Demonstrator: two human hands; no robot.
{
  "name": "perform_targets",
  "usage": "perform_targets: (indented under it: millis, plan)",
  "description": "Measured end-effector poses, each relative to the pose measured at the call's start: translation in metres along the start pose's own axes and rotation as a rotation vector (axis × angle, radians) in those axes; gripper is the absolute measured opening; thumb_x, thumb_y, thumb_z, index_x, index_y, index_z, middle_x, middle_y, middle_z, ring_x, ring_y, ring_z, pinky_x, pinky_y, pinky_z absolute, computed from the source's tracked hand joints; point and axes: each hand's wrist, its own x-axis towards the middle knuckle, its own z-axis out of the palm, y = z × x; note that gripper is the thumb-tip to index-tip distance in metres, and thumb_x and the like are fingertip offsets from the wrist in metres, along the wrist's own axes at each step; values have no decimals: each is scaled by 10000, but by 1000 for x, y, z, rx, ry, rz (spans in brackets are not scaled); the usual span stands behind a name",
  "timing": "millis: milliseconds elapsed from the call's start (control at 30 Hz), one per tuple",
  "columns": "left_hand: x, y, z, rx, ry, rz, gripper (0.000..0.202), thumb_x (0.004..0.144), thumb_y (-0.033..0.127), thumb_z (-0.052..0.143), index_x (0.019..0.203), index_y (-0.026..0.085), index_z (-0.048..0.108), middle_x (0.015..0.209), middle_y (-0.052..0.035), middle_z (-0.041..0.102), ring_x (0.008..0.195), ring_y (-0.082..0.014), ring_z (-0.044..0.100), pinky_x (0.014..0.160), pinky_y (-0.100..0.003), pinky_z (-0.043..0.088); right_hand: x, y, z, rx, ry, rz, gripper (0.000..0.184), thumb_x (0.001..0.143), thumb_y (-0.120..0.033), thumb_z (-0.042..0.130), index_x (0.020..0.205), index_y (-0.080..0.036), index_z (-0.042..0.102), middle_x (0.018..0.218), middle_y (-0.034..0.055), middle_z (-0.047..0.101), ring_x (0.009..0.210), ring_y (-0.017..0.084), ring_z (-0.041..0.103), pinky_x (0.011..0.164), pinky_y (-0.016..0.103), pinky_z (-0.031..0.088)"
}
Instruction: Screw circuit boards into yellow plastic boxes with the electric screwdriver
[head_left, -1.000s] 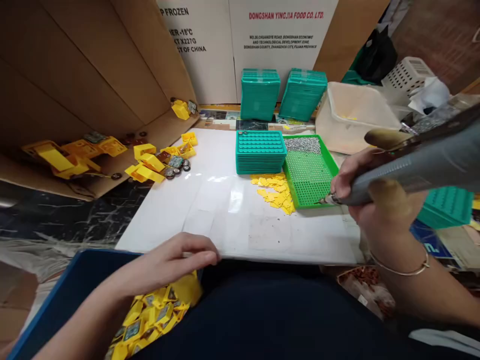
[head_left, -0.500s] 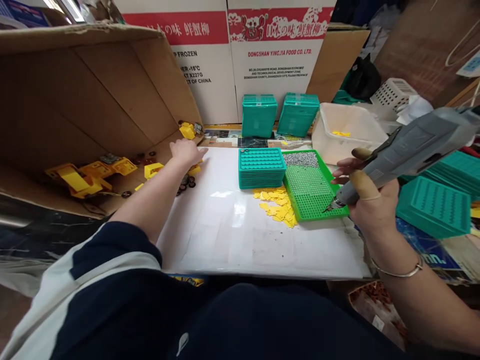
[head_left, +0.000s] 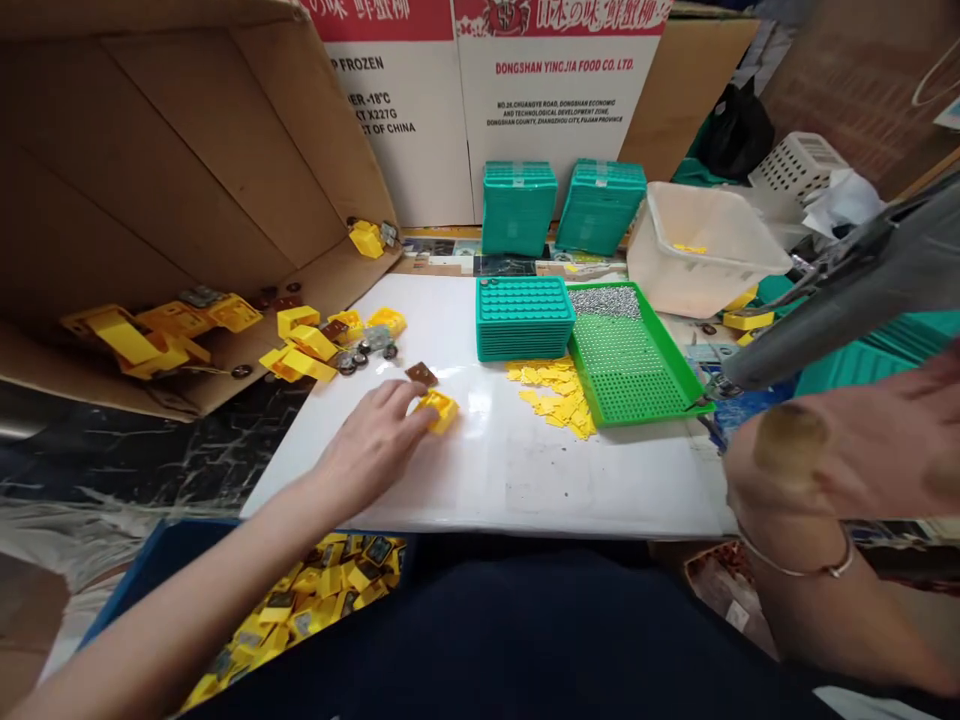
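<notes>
My left hand (head_left: 379, 435) is closed with thumb and fingers on a small yellow plastic part (head_left: 438, 411), low over the white work surface. A brown plate (head_left: 421, 374) lies by its fingertips; whether they touch it I cannot tell. My right hand (head_left: 847, 455) is at the right edge, fingers stretched out, palm showing and blurred. Above it, apart from the palm, a grey electric screwdriver (head_left: 832, 295) slants down, its bit near the corner of the green tray (head_left: 679, 365). That tray holds many small silver screws (head_left: 604, 301).
A tipped cardboard box (head_left: 225, 150) with yellow parts (head_left: 307, 345) spilling out stands left. Stacked teal trays (head_left: 525, 335) and flat yellow pieces (head_left: 559, 400) are mid-table. A clear tub (head_left: 705, 260) stands behind right. Below left, a blue bin (head_left: 142, 570) holds many yellow parts.
My left hand has come back from the pile by the box to the table's middle with the yellow part. My right hand has let go of the screwdriver and moved down and right.
</notes>
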Motion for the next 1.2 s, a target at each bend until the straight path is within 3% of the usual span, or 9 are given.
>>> perform_targets:
  millis: [33, 67, 133, 233, 333, 500, 700, 1000, 1200]
  plan:
    - [-16, 6, 1, -29, 20, 5, 257, 865, 108, 463, 966, 214, 674, 1161, -149, 604, 1067, -298, 536, 865, -454, 477, -8, -10, 3, 74, -129, -332, 548, 655, -546, 688, 1183, -586, 548, 1201, -80, 643, 1195, 236, 565, 851, 433, 529]
    - [-29, 11, 1, -60, 25, -3, 277, 866, 99, 459, 1002, 223, 666, 1205, -148, 583, 1099, -300, 526, 875, -452, 480, -19, -20, 8, 99, -470, -522, 443, 749, -407, 655, 1174, -519, 596, 1107, -38, 685, 1051, 233, 640, 840, 441, 542]
    - [-49, 20, 4, -133, 71, -32, 304, 871, 93, 451, 1067, 232, 639, 1262, -147, 544, 1147, -302, 510, 903, -450, 476, -43, -36, 30, 148, -987, -503, 357, 855, -210, 559, 1174, -352, 634, 1020, 29, 704, 915, 187, 669, 749, 354, 566]
    - [-61, 32, 11, -222, 161, -170, 285, 890, 145, 485, 1151, 229, 561, 1258, -143, 522, 1134, -274, 527, 925, -425, 471, -76, -45, 82, 106, -1409, -417, 293, 950, -193, 413, 1088, -202, 672, 1007, 77, 694, 895, 167, 645, 733, 296, 512]
    - [-57, 44, 23, -190, 222, -267, 326, 851, 302, 618, 1152, 217, 527, 1211, -141, 554, 1098, -287, 550, 918, -434, 463, -98, -44, 140, 1, -1643, -348, 334, 931, -150, 422, 1162, -225, 652, 1045, 65, 680, 918, 157, 624, 738, 257, 445]
    - [-46, 51, 40, -88, 260, -312, 182, 855, 317, 606, 1001, 213, 576, 1124, -136, 620, 988, -283, 589, 824, -411, 452, -123, -49, 205, -99, -1678, -478, 270, 910, -214, 478, 1116, -241, 649, 1086, 44, 660, 909, 162, 606, 677, 241, 397]
    - [-52, 48, 36, -160, 261, -324, 122, 865, 274, 588, 966, 208, 574, 1124, -129, 619, 1008, -266, 593, 832, -396, 449, -138, -49, 215, -168, -1670, -616, 194, 871, -164, 510, 1016, -178, 637, 1028, 81, 658, 762, 156, 594, 596, 256, 354]
    - [-43, 59, 31, -489, 189, -280, 81, 886, 244, 574, 951, 206, 547, 1075, -80, 620, 1005, -214, 584, 860, -361, 454, -95, -23, 115, -238, -1212, -779, 221, 977, -202, 395, 919, -175, 607, 766, 30, 599, 647, 119, 487, 550, 269, 287]
    - [-34, 77, 34, -544, 95, -219, 225, 866, 249, 596, 1069, 196, 517, 1034, -72, 620, 972, -221, 563, 863, -373, 450, -98, 3, 26, -127, -1217, -878, 233, 947, -94, 408, 924, -146, 635, 805, 58, 649, 738, 138, 525, 617, 270, 371]
